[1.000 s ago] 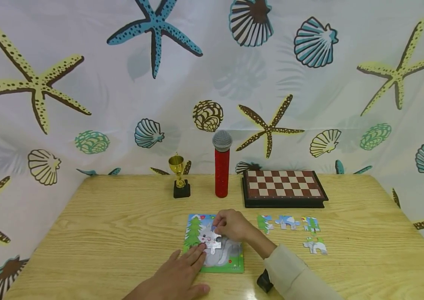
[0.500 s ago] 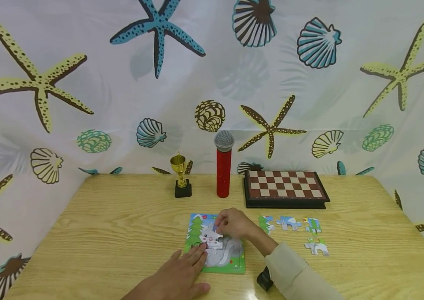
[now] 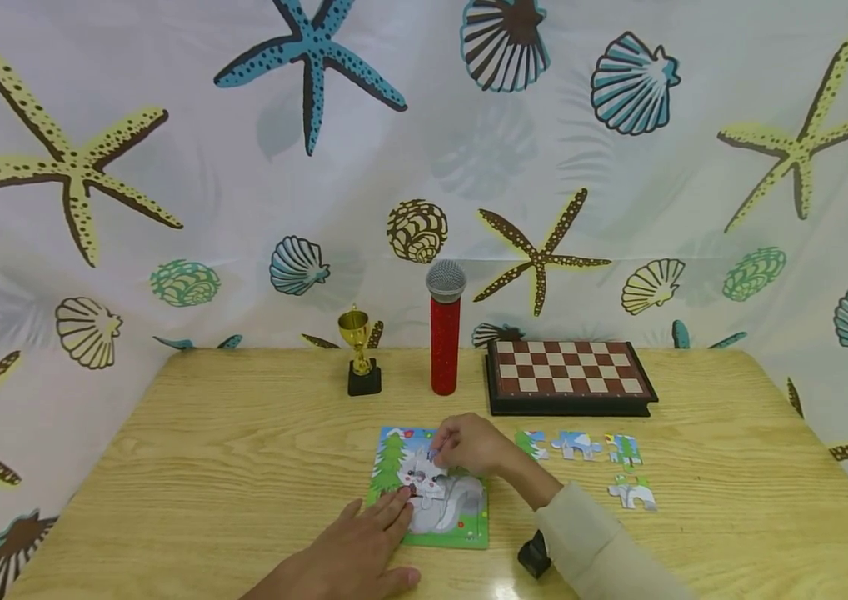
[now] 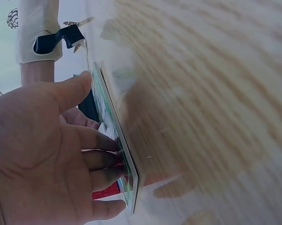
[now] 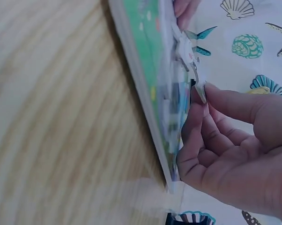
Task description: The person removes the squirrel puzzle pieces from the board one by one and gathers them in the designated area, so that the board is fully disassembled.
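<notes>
A squirrel jigsaw puzzle board (image 3: 461, 533) lies flat on the table, with a green border and a green tree at its left. My left hand (image 3: 364, 542) rests its fingertips on the board's lower left part, fingers fairly straight; the left wrist view shows those fingertips (image 4: 114, 173) at the board's edge. Above the board's upper right part, my right hand (image 3: 471, 443) pinches a puzzle piece (image 5: 200, 85) between thumb and index finger. The piece stands tilted up from the board in the right wrist view. In the head view my right fingers hide part of it.
Several loose puzzle pieces (image 3: 576, 444) lie right of the board. Behind stand a gold trophy cup (image 3: 356, 329), a red microphone (image 3: 445, 342) and a checkered board-game box (image 3: 568, 371). A black strap mount (image 3: 534, 556) sits by my right sleeve.
My right hand has shifted slightly with the piece, whose bright glare has faded as its angle changed over the squirrel's face. My left hand stays on the board.
</notes>
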`<state>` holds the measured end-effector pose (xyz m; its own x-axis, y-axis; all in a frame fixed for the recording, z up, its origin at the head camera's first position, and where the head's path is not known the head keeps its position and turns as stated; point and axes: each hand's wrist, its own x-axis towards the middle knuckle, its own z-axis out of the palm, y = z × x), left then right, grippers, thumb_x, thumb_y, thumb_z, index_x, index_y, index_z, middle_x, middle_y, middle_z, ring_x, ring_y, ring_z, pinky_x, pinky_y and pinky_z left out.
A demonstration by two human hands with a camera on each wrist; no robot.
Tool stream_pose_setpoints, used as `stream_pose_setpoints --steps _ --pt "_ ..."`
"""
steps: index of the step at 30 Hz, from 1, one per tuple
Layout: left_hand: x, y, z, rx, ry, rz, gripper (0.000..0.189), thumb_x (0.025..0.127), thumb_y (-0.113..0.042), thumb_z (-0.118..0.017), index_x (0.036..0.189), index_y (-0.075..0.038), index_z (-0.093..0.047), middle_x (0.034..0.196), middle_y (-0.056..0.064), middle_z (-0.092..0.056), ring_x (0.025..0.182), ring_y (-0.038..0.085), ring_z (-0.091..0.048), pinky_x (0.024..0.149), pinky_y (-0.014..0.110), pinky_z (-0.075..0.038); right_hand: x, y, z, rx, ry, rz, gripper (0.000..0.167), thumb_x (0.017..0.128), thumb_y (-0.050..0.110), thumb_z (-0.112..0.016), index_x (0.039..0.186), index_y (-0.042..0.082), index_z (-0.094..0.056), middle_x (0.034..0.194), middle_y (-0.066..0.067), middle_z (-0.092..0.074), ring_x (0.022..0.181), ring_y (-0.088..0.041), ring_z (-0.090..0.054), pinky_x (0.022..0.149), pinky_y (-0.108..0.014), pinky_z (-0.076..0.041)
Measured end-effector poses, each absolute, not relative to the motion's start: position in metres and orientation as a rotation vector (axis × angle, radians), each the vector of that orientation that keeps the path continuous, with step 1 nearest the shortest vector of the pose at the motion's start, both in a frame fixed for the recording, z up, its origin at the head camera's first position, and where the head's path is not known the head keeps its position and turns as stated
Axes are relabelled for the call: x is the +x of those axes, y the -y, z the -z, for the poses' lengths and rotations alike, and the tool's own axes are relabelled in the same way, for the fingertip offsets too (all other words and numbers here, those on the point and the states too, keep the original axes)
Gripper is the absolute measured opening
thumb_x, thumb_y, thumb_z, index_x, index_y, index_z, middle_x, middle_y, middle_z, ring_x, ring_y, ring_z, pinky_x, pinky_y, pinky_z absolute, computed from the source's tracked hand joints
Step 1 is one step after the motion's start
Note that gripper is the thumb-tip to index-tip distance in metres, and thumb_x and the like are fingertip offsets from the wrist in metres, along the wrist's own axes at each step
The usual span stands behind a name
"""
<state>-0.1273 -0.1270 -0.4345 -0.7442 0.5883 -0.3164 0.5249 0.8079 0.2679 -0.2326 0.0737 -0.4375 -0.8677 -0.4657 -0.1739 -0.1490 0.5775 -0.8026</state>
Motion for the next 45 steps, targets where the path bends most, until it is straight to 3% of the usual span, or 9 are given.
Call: stream_pose_setpoints --steps 8,30,39,45 --pt "-0.13 0.127 0.438 0.869 -2.607 -0.202 0.077 0.093 -0.057 -0.045 0.145 -0.002 -0.035 0.156 0.012 -0.028 0.143 0.028 -0.028 0.106 0.061 -0.031 -0.228 -0.109 0.426 -0.606 -2.332 1.358 0.011 0.086 0.002 -0.064 0.094 -0.005 -0.061 0.074 -0.013 -0.063 0.064 -0.015 -0.053 0.058 -0.023 -0.042" --pt "-0.13 0.128 0.448 0.902 -2.677 -0.165 0.078 0.092 -0.059 -0.045 0.143 0.0 -0.039 0.153 0.014 -0.034 0.14 0.032 -0.034 0.104 0.062 -0.032 -0.213 -0.203 0.427 -0.56 -2.398 1.303 0.012 0.091 0.005 -0.059 0.098 -0.005 -0.06 0.076 -0.01 -0.061 0.062 -0.009 -0.046 0.056 -0.021 -0.039" --pt "-0.131 0.128 0.448 0.901 -2.665 -0.156 0.078 0.092 -0.059 -0.045 0.143 -0.001 -0.039 0.153 0.015 -0.034 0.14 0.032 -0.034 0.103 0.062 -0.033 -0.213 -0.228 0.427 -0.471 -2.477 1.262 0.012 0.088 0.006 -0.064 0.093 -0.005 -0.062 0.071 -0.005 -0.061 0.058 -0.007 -0.044 0.051 -0.019 -0.036" --pt "-0.131 0.128 0.448 0.905 -2.672 -0.149 0.08 0.091 -0.061 -0.045 0.143 -0.001 -0.039 0.153 0.014 -0.034 0.14 0.031 -0.034 0.103 0.062 -0.033 -0.213 -0.237 0.431 -0.433 -2.562 1.195 0.01 0.085 0.006 -0.067 0.088 -0.003 -0.065 0.073 -0.006 -0.064 0.062 -0.009 -0.05 0.056 -0.022 -0.042"
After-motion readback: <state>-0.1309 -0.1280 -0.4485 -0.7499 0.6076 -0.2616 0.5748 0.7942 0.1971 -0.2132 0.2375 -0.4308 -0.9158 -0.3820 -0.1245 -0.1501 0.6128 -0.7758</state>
